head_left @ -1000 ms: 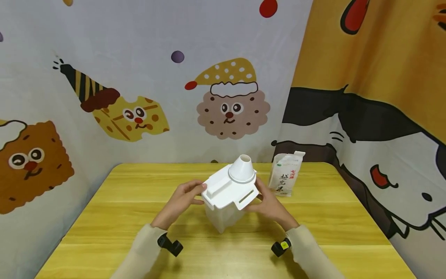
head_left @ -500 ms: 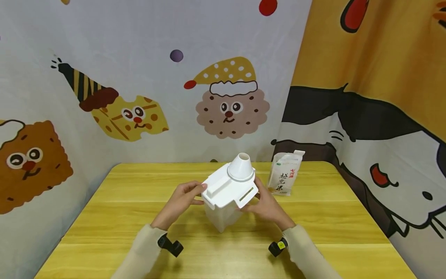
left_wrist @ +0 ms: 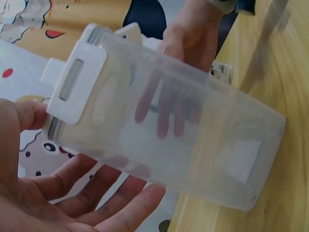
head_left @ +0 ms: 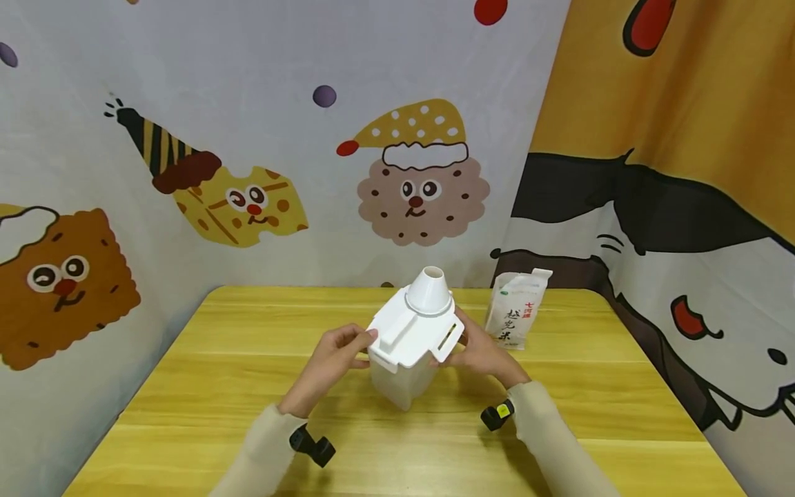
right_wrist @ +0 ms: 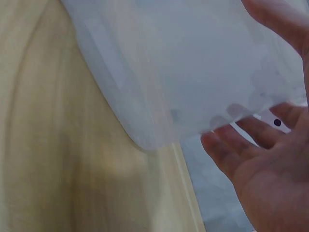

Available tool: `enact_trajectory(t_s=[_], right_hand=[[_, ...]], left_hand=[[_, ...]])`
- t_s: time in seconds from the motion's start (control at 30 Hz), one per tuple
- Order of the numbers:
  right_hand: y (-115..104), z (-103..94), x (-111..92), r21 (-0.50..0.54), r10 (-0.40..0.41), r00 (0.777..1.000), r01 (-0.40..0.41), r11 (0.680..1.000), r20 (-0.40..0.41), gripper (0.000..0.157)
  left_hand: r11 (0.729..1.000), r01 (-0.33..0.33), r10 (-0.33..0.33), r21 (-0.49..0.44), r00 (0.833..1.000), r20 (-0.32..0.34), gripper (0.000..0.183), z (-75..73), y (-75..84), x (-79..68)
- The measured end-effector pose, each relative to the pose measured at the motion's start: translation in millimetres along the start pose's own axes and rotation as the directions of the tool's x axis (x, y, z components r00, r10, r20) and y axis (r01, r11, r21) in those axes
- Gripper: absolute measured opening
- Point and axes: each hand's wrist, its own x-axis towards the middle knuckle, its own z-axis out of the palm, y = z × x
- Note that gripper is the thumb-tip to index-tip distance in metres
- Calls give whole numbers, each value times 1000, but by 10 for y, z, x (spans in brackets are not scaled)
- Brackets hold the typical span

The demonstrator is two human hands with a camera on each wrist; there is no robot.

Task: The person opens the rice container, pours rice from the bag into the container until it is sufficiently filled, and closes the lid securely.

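Your left hand [head_left: 330, 360] and right hand [head_left: 486, 355] clamp fingers around the translucent, boxy container [head_left: 400, 384] beneath its cone-topped white lid [head_left: 415, 334].

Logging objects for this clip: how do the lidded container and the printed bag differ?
The container is translucent under a white lid; the bag looks opaque, with red and black print. The left hand and right hand hold the container; neither holds the bag. Both show white surfaces.
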Motion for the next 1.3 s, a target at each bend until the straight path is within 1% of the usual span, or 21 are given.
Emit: enact_trajectory(t_s=[0.17,0.3,0.43,0.57,0.67,0.77,0.83,0.9,1.0,1.07,1.17,1.23,1.3], right_hand=[[-1,-67,60,51,-16,996,12,999,84,109],[2,-82,72,68,-32,993,25,997,111,104],[3,-74,46,61,-40,995,35,998,95,107],[9,-46,21,56,-52,997,48,997,64,111],[8,-26,-4,37,-44,999,43,998,24,113],[-17,-8,-38,26,-22,1000,23,999,-11,114],[-45,5,-56,36,-8,1000,8,999,-25,114],[-75,21,-67,58,8,999,-6,998,-36,115],[-100,44,-71,85,22,998,-17,996,-54,112],[-103,59,-70,97,32,997,-25,995,-66,109],[-93,74,-74,99,38,996,-30,995,-79,109],[-82,82,-79,98,36,996,-28,995,-84,111],[-76,90,-90,87,32,996,-24,996,-89,113]], left_hand=[[1000,-3,4,11,998,-58,35,91,28,-63],[1000,-1,1,13,998,-67,35,108,41,-76],[1000,6,-5,30,999,-42,37,91,51,-81],[997,-12,14,77,999,-29,40,55,58,-95],[991,-41,47,125,998,-45,41,25,62,-97],[976,-82,98,204,993,-70,40,-8,70,-101],[959,-113,139,260,987,-84,39,-34,80,-105],[936,-151,189,318,978,-91,38,-60,92,-107],[897,-239,284,372,956,-72,37,-95,117,-110],[864,-308,356,398,933,-50,35,-112,136,-113],[803,-401,452,440,892,-11,31,-129,174,-127],[757,-450,503,474,864,18,31,-131,207,-141],[703,-494,547,512,836,55,33,-126,241,-155]])
